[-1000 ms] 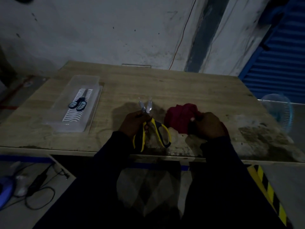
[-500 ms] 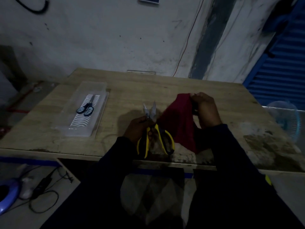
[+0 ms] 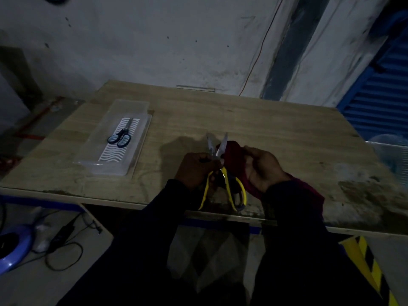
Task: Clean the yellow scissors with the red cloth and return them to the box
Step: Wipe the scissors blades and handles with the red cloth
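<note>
- Left hand (image 3: pixel 194 171): the fingers are curled round the yellow scissors (image 3: pixel 224 175) just below the pivot and hold them over the near edge of the table (image 3: pixel 276 133). Whether the handles touch the tabletop cannot be told.
- Yellow scissors: the blades are parted in a narrow V, with the tips pointing away beyond the left fingertips. The two yellow handle loops spread toward the person, below the fingers of both hands.
- Right hand (image 3: pixel 263 171): the thumb and fingers pinch the red cloth (image 3: pixel 234 155), just to the right of the left fingers.
- Red cloth: it is bunched between the right fingertips and the right-hand blade, touching that blade near the pivot. The rest trails under the right palm and past the wrist.
- Box (image 3: pixel 132 104): clear plastic, on the table well to the left of the left fingers and farther from the person, apart from both hands.
- Blue scissors (image 3: pixel 120 138): closed, lying inside the box on a wavy-patterned liner.
- Surroundings: an orange wire (image 3: pixel 260 51) runs down the wall beyond the fingertips, and a blue shutter (image 3: pixel 379 96) stands far right.
</note>
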Tool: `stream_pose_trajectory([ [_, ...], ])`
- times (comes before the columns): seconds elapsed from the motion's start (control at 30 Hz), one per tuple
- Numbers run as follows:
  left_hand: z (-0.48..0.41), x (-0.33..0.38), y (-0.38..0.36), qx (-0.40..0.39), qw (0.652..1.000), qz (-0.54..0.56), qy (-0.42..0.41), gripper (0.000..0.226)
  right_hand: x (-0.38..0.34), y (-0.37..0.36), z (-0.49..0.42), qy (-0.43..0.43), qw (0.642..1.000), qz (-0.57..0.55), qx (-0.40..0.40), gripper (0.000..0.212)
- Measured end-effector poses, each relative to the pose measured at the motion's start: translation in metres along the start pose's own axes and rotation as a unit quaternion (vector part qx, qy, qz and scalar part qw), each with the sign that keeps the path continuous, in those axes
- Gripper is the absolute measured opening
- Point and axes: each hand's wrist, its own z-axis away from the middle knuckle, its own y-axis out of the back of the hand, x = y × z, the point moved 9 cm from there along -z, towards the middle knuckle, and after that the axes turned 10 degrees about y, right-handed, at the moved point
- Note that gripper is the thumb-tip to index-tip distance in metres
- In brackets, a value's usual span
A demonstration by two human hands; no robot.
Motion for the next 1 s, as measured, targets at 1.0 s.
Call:
stream_pose_trajectory([
  [1.0, -0.004, -0.005, -0.002, -0.012, 0.990, -0.136, -0.019, 0.025, 0.002, -0.012, 0.009, 0.169, 0.966, 0.196, -0.014, 0.012],
])
